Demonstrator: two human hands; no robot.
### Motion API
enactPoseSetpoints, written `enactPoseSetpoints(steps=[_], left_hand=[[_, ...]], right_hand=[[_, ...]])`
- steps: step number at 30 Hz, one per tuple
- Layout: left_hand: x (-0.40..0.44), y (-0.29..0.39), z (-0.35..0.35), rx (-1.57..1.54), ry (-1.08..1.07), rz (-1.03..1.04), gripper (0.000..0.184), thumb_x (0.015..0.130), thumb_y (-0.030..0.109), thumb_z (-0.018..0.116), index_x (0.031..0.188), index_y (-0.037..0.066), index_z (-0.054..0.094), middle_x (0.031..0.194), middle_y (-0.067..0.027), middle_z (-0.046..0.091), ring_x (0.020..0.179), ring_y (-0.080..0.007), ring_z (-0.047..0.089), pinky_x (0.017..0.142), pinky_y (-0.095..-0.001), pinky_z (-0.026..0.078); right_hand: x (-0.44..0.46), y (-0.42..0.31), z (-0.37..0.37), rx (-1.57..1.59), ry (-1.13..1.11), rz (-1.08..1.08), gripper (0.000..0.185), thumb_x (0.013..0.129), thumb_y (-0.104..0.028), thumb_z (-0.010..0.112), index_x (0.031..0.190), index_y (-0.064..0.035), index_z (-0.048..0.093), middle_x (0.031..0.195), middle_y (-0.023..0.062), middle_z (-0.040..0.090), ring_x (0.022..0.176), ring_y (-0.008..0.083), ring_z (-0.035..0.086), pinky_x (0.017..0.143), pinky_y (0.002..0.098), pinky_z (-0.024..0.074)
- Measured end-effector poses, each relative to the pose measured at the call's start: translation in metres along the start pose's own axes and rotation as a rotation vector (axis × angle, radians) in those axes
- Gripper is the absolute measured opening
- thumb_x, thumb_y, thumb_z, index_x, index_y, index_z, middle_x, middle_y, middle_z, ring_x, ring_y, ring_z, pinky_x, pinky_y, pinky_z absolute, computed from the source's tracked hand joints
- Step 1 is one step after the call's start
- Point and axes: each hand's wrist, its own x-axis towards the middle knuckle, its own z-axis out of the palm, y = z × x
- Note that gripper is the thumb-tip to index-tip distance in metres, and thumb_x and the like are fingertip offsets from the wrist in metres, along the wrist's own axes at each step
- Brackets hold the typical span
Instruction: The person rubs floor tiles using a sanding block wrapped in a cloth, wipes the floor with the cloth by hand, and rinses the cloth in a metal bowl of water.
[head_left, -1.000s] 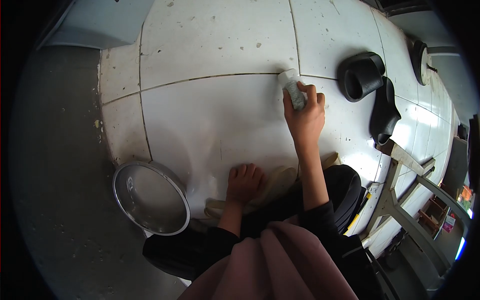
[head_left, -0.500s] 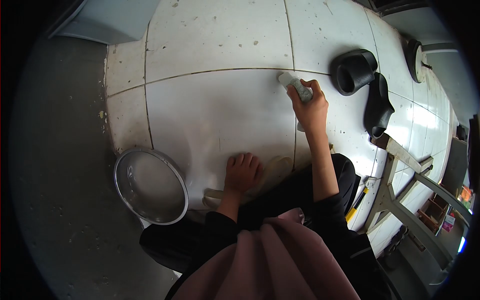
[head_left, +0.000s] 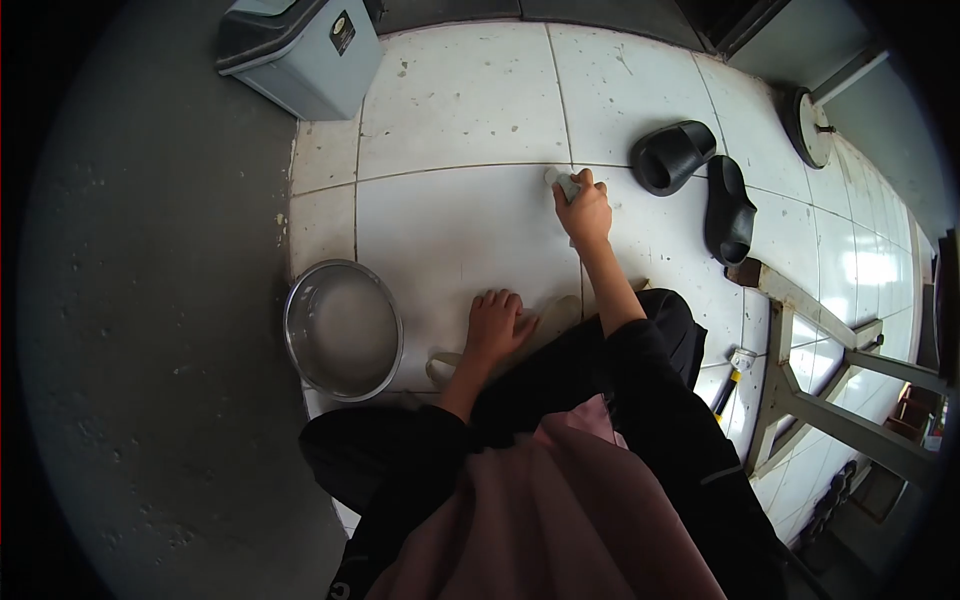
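Observation:
My right hand [head_left: 585, 212] grips a pale sponge with a grey-green speckled side [head_left: 567, 186], pressed to the white tile floor [head_left: 450, 225] near a grout line. Part of the sponge is hidden under my fingers. My left hand [head_left: 493, 326] rests on the same tile, closer to my body, fingers stretched out and nothing held. To its left stands a round metal basin [head_left: 399, 335] with what looks like cloudy liquid inside. Beside my left hand, pale rounded shapes [head_left: 560, 314] show at the edge of my black trousers, perhaps footwear.
Two black slide sandals [head_left: 675, 157] lie beyond my right hand. A scraper with a yellow and black handle [head_left: 733, 382] lies by a pale frame with legs [head_left: 785, 285] on the right. A grey bin [head_left: 325, 70] stands at the far left, next to dark grey floor [head_left: 180, 300].
The view has shifted, so more of the bin shows and the basin appears further right. My right hand still holds the sponge near the grout crossing; my left stays on the tile.

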Motion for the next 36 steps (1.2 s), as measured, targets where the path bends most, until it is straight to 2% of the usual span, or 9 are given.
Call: enactPoseSetpoints(steps=[4,6,7,9,12,18,24,31,36], left_hand=[[-0.064,0.022,0.005,0.125,-0.039,0.14,0.044,0.076,0.033,0.067,0.112,0.009,0.056,0.113,-0.0126,0.052,0.105,-0.0297,0.049,0.086,-0.0438,0.039],[-0.1,0.035,0.005,0.333,0.024,-0.148,0.09,0.07,0.046,0.072,0.141,0.007,0.031,0.143,-0.0237,0.025,0.129,-0.0433,0.028,0.098,-0.0574,0.03],[-0.11,0.038,0.006,0.339,0.027,-0.143,0.09,0.07,0.046,0.072,0.141,0.007,0.031,0.143,-0.0237,0.025,0.129,-0.0433,0.028,0.098,-0.0574,0.03],[-0.124,0.044,0.008,0.055,-0.06,-0.812,0.124,0.064,0.064,0.071,0.146,0.0,0.004,0.145,-0.0372,-0.008,0.133,-0.058,-0.006,0.102,-0.0695,0.008],[-0.129,0.019,0.038,0.06,-0.083,-0.788,0.147,0.053,0.076,0.071,0.141,-0.005,-0.014,0.137,-0.0428,-0.025,0.125,-0.0604,-0.027,0.099,-0.0717,-0.006],[-0.11,0.003,0.037,-0.053,-0.528,-1.008,0.155,0.049,0.08,0.069,0.135,-0.002,-0.032,0.132,-0.0409,-0.036,0.121,-0.057,-0.037,0.099,-0.0691,-0.013],[-0.091,0.015,0.016,-0.043,-0.716,-1.138,0.152,0.052,0.077,0.07,0.135,-0.002,-0.031,0.133,-0.0399,-0.036,0.121,-0.0559,-0.037,0.102,-0.0654,-0.013],[-0.101,0.011,0.032,-0.004,-0.687,-1.112,0.149,0.057,0.069,0.073,0.135,-0.008,-0.027,0.13,-0.0456,-0.033,0.121,-0.0584,-0.035,0.101,-0.0673,-0.011],[-0.101,0.016,0.028,-0.03,-0.609,-1.114,0.154,0.054,0.065,0.079,0.131,-0.001,-0.037,0.128,-0.0406,-0.041,0.118,-0.0601,-0.037,0.099,-0.0712,-0.008]], right_hand=[[0.006,0.017,-0.005,0.077,-0.12,0.01,0.041,0.078,-0.04,0.067,0.105,-0.0105,0.055,0.096,0.0223,0.058,0.076,0.0392,0.064,0.068,0.0461,0.0536],[-0.023,0.019,-0.024,0.037,-0.153,0.0,0.04,0.079,-0.039,0.066,0.106,-0.0119,0.055,0.097,0.0226,0.058,0.077,0.0407,0.064,0.068,0.0461,0.0536],[-0.043,0.02,-0.031,0.017,-0.159,-0.016,0.039,0.079,-0.038,0.066,0.106,-0.0125,0.055,0.097,0.0225,0.058,0.077,0.0409,0.064,0.068,0.0463,0.0536],[-0.082,0.025,-0.034,-0.043,-0.128,-0.046,0.038,0.079,-0.035,0.067,0.107,-0.0141,0.053,0.097,0.02,0.055,0.072,0.0393,0.063,0.062,0.0456,0.0538],[-0.107,0.026,-0.032,-0.022,-0.046,-0.038,0.038,0.078,-0.034,0.068,0.106,-0.0135,0.052,0.096,0.0182,0.054,0.068,0.038,0.063,0.059,0.0451,0.0537],[-0.052,0.018,-0.016,-0.034,-0.016,-0.026,0.038,0.078,-0.035,0.068,0.105,-0.0133,0.052,0.096,0.0182,0.054,0.067,0.0367,0.064,0.057,0.0434,0.0538],[0.013,0.003,-0.003,-0.072,-0.044,0.047,0.039,0.077,-0.037,0.068,0.104,-0.0126,0.055,0.094,0.0197,0.056,0.073,0.0379,0.065,0.061,0.0445,0.0538],[-0.037,0.021,-0.026,-0.015,-0.088,0.037,0.041,0.075,-0.037,0.07,0.103,-0.0109,0.056,0.09,0.0213,0.059,0.074,0.0384,0.064,0.063,0.045,0.0533],[-0.005,0.01,-0.014,-0.023,-0.028,0.071,0.041,0.075,-0.038,0.07,0.102,-0.0097,0.057,0.091,0.0223,0.059,0.074,0.0385,0.064,0.064,0.0446,0.0536]])
